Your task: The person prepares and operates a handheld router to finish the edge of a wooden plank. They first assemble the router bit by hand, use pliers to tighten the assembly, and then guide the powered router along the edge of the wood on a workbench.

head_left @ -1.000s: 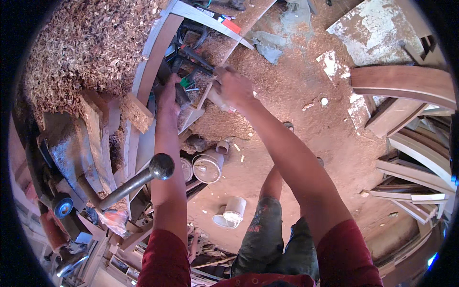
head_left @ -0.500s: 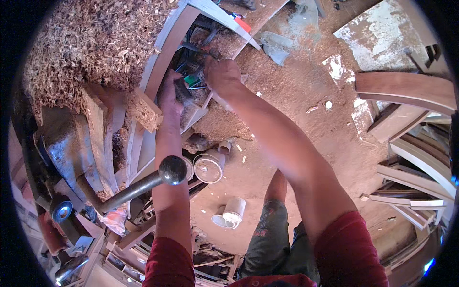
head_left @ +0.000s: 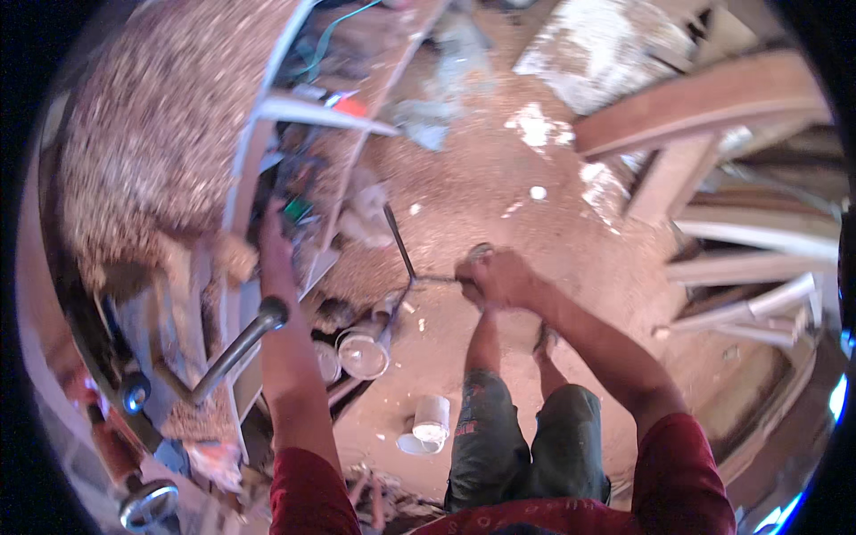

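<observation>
The dark bent metal tool (head_left: 414, 275) is out of the wooden shelf (head_left: 312, 111), held over the floor (head_left: 464, 205) in the closed right hand (head_left: 499, 278), seemingly not yet set down; at far left, the left hand (head_left: 275, 236), blurred, is near a green item (head_left: 299, 209); I cannot tell its grip.

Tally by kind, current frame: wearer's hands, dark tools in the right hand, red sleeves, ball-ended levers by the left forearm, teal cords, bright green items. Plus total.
Hands: 2 (left hand, right hand)
Dark angled tool: 1
Red sleeves: 2
Ball-ended lever: 1
Teal cord: 1
Bright green item: 1
Total: 8
</observation>
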